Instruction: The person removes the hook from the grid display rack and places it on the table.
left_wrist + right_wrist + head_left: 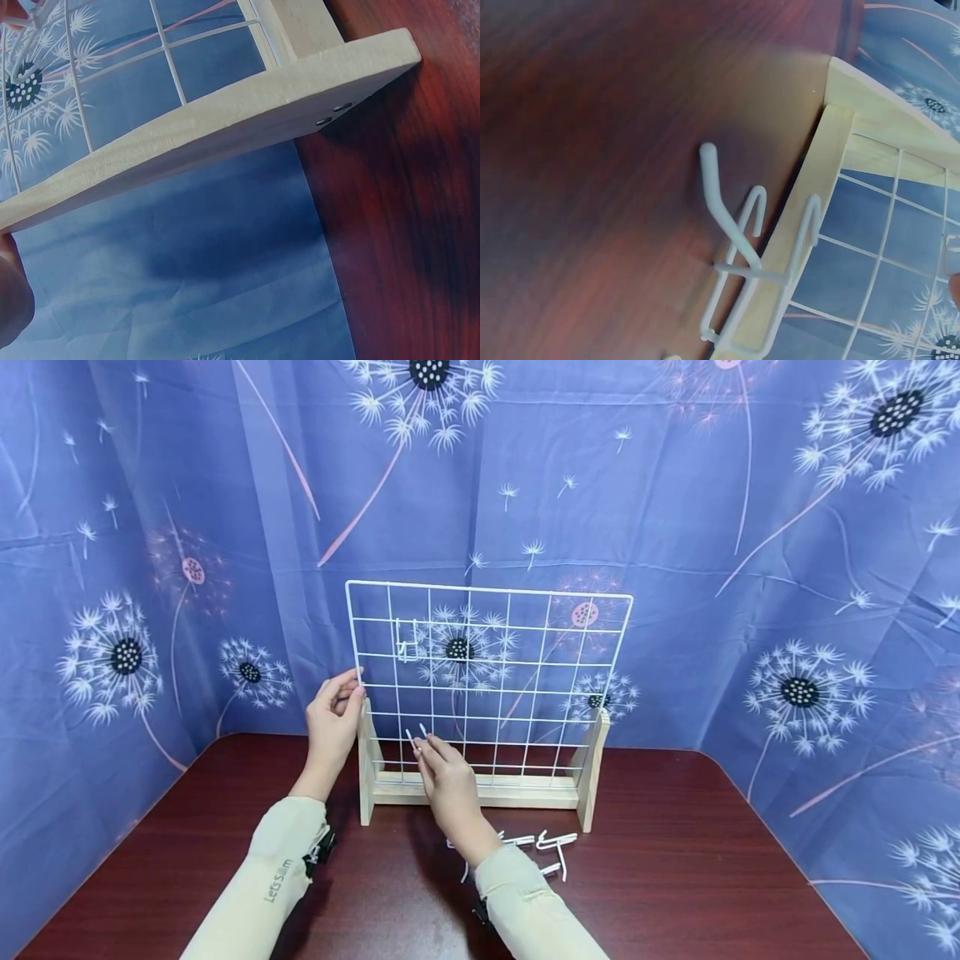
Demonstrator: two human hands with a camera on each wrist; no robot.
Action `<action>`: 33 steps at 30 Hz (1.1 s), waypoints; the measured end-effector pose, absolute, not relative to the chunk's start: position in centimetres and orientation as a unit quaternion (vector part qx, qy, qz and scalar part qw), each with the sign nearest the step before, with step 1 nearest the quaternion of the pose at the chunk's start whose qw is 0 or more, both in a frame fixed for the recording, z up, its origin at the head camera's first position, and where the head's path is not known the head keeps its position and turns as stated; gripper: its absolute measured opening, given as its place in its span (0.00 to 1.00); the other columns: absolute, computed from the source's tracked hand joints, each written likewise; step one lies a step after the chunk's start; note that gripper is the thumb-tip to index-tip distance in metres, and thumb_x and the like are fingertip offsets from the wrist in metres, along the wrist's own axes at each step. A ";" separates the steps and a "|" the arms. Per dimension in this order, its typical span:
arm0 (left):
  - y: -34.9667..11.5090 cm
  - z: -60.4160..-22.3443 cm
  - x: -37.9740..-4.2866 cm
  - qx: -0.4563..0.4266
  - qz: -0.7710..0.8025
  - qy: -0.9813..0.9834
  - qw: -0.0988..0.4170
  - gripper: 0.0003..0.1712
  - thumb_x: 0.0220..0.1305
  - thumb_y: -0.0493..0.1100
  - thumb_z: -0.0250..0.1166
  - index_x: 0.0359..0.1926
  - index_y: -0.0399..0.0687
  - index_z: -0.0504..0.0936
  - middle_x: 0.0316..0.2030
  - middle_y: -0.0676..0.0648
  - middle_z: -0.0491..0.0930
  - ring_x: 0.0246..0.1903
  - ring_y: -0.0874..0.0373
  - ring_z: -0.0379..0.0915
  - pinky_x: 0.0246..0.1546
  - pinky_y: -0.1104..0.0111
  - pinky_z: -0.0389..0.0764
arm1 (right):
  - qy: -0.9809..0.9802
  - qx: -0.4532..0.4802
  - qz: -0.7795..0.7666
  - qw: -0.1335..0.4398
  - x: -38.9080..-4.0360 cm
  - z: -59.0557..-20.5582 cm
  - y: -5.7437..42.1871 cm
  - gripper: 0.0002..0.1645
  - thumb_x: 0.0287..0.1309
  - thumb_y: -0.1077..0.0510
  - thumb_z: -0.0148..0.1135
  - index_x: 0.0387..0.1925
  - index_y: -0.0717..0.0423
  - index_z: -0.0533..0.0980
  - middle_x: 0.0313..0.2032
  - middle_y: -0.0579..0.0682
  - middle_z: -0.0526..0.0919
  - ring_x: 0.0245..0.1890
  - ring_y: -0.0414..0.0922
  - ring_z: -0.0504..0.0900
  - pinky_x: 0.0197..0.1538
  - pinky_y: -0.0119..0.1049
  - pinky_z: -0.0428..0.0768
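A white wire grid panel stands upright in a wooden stand. My left hand grips the panel's left edge wire between thumb and fingers, just above the stand's left post. In the left wrist view only part of that hand shows, at the left border. My right hand holds a white wire hook in front of the grid's lower left, its two bent ends pointing up. Its fingers are out of sight in the right wrist view. Another white hook hangs on the grid's upper left.
Several loose white hooks lie on the dark red table in front of the stand, partly hidden by my right forearm. A blue dandelion-print cloth surrounds the table at the back and sides.
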State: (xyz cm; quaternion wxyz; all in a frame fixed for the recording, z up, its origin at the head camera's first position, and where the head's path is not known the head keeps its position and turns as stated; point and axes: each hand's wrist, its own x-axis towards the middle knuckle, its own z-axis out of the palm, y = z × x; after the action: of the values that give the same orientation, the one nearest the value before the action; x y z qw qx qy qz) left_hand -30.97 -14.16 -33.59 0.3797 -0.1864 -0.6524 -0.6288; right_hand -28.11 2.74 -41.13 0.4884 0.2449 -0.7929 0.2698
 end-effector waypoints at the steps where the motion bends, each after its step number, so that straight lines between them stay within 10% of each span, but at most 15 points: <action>1: -14.2 -33.6 -31.0 -0.187 -0.630 -0.652 0.378 0.16 0.60 0.22 0.58 0.50 0.21 0.77 0.36 0.29 0.74 0.36 0.56 0.77 0.35 0.81 0.78 | -0.791 0.248 0.271 0.489 -28.1 -41.1 2.8 0.15 0.51 0.67 0.69 0.43 0.59 0.84 0.41 0.57 0.85 0.40 0.50 0.84 0.46 0.37 0.83; 33: -14.1 -33.7 -31.1 -0.189 -0.629 -0.644 0.393 0.16 0.59 0.22 0.58 0.49 0.21 0.78 0.35 0.29 0.74 0.35 0.56 0.77 0.34 0.81 0.79 | -0.767 0.369 0.255 0.459 -26.0 -38.2 8.2 0.14 0.51 0.67 0.69 0.43 0.60 0.84 0.42 0.58 0.85 0.43 0.49 0.85 0.51 0.28 0.79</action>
State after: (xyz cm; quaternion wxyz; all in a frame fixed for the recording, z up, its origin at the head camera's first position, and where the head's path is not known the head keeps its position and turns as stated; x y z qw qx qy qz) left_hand -31.15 -14.09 -33.72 0.3925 -0.1887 -0.6436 -0.6293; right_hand -26.00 8.20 -38.17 0.4590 0.3692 -0.7668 0.2552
